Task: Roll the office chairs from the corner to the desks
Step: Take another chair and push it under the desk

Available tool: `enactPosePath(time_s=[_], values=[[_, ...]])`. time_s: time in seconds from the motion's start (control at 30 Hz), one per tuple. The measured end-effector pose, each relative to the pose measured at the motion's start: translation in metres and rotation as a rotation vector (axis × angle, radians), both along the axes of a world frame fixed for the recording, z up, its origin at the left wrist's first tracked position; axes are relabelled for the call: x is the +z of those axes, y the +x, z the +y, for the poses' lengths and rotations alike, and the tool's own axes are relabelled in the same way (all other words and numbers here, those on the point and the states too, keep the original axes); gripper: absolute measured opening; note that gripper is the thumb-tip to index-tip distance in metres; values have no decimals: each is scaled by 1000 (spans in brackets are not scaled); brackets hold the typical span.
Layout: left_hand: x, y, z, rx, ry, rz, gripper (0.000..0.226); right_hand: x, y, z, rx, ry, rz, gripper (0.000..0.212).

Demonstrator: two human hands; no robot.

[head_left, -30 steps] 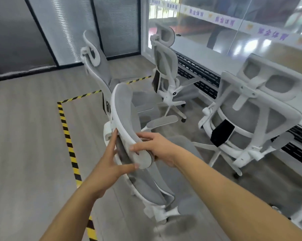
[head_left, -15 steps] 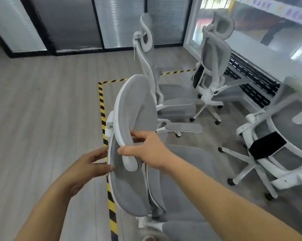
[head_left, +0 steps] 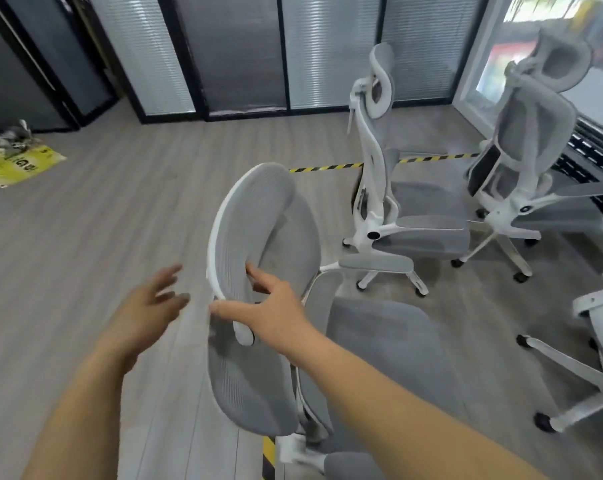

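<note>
A grey mesh office chair with a white frame stands right in front of me, its headrest (head_left: 258, 237) uppermost and its seat (head_left: 390, 348) to the right. My right hand (head_left: 269, 306) grips the lower edge of the headrest, thumb on the near side and fingers behind the frame. Left of the headrest, my left hand (head_left: 147, 303) hovers with spread fingers, touching nothing. Two more grey chairs stand behind: one at centre right (head_left: 379, 188), another at the far right (head_left: 525, 161).
Part of another chair's white wheeled base (head_left: 570, 375) shows at the right edge. Yellow-black hazard tape (head_left: 328, 167) marks the floor. Glass partitions with blinds (head_left: 237, 53) line the back. Yellow papers (head_left: 16, 164) lie on the floor at left. Wood floor stretches left.
My left hand has come off the chair's backrest and moved left, now free. The view has swung left, and the chair has turned with my right hand still holding the headrest.
</note>
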State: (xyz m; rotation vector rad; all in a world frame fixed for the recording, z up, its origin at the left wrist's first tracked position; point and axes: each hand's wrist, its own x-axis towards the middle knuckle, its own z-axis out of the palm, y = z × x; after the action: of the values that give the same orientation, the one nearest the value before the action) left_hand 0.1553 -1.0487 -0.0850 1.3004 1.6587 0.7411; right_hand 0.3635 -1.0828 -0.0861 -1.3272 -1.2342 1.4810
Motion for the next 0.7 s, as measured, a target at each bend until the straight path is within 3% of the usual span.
enactPosePath(time_s=[0.1, 0.23, 0.37, 0.5, 0.7], values=[[52, 21, 6, 127, 324, 238, 55, -3, 16, -13, -54, -17, 53, 77], [92, 93, 6, -114, 689, 438, 69, -10, 107, -33, -386, 55, -45, 60], [60, 214, 16, -548, 520, 244, 80, -14, 220, -70, -715, 40, -306, 60], [6, 343, 16, -942, 426, 318, 87, -20, 318, -115, -881, -70, -538, 66], [-42, 528, 16, -1280, 369, 359, 83, -43, 452, -172, -1084, -155, -721, 72]])
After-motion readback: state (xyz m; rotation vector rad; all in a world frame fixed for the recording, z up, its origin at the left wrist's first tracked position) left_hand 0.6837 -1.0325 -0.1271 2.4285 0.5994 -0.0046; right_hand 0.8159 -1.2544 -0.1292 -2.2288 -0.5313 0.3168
